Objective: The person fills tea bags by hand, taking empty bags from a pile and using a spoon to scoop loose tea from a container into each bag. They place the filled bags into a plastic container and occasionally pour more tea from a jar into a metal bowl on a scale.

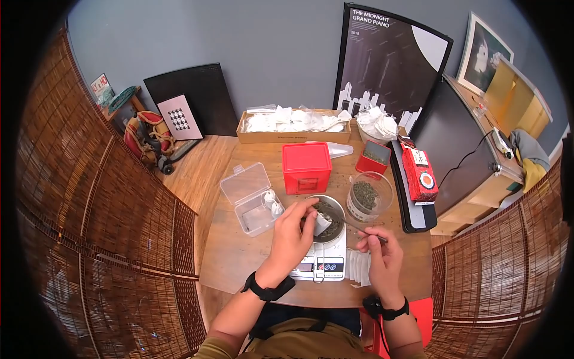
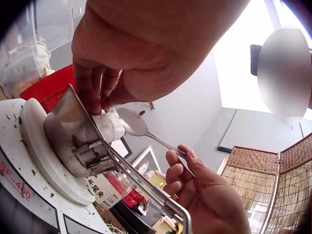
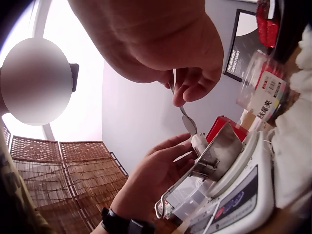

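My left hand point(image 1: 292, 232) pinches a small white cloth bag point(image 2: 111, 126) at the rim of a metal pan point(image 2: 73, 134). Dark dried leaves point(image 1: 330, 232) lie in the pan, which has a long wire handle point(image 2: 146, 173). Under it stands a white digital scale point(image 1: 335, 270). In my right hand point(image 1: 384, 258) is a metal spoon point(image 2: 132, 122), held by its handle, its bowl close to the bag's mouth. Flat white bags point(image 1: 359, 267) lie in a row beside the scale, near the right hand.
Left of the pan, an open clear plastic box point(image 1: 244, 216) contains tied white bags point(image 1: 272, 202). Behind the pan stands a red lidded box point(image 1: 307, 170). A clear round tub point(image 1: 385, 206) of leaves, an open red tin point(image 1: 371, 163) and a red packet point(image 1: 421, 179) are at right.
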A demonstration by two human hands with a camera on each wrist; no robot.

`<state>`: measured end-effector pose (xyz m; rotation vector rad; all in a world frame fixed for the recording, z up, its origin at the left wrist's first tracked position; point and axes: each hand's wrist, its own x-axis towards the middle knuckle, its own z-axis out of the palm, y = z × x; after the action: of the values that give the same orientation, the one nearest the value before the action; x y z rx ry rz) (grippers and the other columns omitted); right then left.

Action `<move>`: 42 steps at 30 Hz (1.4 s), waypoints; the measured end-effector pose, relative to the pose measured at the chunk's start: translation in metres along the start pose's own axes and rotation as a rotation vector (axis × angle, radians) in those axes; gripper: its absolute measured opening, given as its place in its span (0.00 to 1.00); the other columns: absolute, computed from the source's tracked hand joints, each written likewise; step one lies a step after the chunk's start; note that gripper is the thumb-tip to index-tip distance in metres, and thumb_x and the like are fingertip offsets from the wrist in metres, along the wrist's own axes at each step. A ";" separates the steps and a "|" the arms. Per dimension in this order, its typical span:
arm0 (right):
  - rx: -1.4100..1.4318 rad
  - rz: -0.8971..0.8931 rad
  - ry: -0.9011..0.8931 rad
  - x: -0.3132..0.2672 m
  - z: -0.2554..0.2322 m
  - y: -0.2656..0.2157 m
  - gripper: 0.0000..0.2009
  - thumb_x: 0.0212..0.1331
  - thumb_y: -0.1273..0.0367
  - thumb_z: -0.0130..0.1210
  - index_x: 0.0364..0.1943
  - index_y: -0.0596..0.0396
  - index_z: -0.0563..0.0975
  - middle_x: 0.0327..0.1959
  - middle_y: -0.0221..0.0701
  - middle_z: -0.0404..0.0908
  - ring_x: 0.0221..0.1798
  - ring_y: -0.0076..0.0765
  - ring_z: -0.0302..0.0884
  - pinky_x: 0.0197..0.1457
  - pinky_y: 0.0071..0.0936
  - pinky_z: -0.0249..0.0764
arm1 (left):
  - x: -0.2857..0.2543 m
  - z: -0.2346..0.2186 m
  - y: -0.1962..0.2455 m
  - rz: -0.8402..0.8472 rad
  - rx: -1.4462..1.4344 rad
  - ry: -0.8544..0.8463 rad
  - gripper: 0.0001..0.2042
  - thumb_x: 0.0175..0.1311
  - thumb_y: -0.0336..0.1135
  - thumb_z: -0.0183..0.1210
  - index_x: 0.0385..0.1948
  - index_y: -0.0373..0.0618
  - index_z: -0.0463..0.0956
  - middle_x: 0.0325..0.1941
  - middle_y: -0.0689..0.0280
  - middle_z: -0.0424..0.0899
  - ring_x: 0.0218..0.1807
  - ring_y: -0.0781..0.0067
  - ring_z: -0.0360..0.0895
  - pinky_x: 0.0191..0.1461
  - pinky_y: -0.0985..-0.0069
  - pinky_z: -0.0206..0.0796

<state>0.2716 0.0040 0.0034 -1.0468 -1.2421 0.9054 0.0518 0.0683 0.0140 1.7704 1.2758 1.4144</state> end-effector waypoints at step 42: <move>0.052 0.177 0.072 -0.002 0.035 0.035 0.10 0.80 0.69 0.60 0.50 0.65 0.82 0.38 0.39 0.93 0.32 0.24 0.88 0.36 0.21 0.79 | -0.001 -0.019 0.026 -0.026 -0.018 0.154 0.12 0.80 0.21 0.58 0.59 0.33 0.80 0.48 0.55 0.87 0.51 0.64 0.91 0.54 0.69 0.85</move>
<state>0.2373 0.0162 -0.0298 -1.1517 -1.0732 1.0211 0.0428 0.0540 0.0416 1.6534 1.3543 1.5679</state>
